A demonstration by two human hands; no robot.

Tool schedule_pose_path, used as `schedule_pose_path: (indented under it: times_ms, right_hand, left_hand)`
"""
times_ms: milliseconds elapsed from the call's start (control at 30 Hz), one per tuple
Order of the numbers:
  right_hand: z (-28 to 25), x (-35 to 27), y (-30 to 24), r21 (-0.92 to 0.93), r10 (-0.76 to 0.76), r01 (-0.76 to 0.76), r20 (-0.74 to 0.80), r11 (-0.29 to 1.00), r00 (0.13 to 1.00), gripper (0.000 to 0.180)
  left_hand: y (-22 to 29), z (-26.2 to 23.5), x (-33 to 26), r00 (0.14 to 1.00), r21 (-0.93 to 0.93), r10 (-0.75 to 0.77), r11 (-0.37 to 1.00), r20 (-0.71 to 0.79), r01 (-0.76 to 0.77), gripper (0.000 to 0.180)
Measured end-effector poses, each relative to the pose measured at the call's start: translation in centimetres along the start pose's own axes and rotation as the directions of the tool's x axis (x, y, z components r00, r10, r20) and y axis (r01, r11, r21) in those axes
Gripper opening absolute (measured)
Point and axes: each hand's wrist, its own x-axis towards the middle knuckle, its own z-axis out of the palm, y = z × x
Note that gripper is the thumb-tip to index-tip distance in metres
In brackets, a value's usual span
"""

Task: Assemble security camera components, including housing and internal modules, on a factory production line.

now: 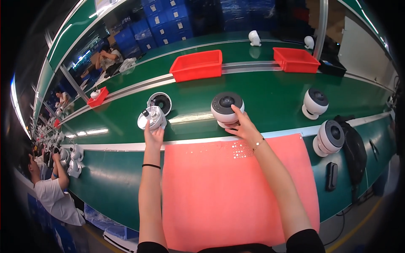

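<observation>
My left hand (154, 134) grips an opened white plastic housing (152, 119), its inner side facing up. Right behind that housing stands a round white part with a black ring inside (161, 102). My right hand (245, 126) is closed on a ball-shaped white camera (219, 116) with a black face, the thumb and fingers along its right side and base. Both pieces are on the green bench beyond a pink mat (228, 194). Small shiny round stickers (242, 150) lie at the mat's far edge, partly behind my right wrist.
Two similar white cameras stand to the right, one on the belt (315, 103), one nearer (328, 138). By the nearer one lie a small black device (332, 176) and a black bag (355, 154). Red bins (196, 65) line the rail behind. A co-worker (57, 192) sits at far left.
</observation>
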Motion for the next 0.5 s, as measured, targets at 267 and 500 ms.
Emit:
schedule_pose_path:
  times_ms: [267,500]
  right_hand:
    - [-2.8,-0.6,-1.3,-0.182,-0.123,0.067,-0.313,0.981,0.942,0.094]
    - [-3.0,-3.0,-1.1,-0.923,-0.842,0.332,0.017,0.194,0.54,0.078]
  left_hand:
    - [-1.9,-0.6,1.2,0.987,-0.052,0.153,0.987,0.045,-0.15,0.058]
    - [1.3,0.6,-4.6,0.974,0.133,0.181,0.971,0.135,-0.199,0.06]
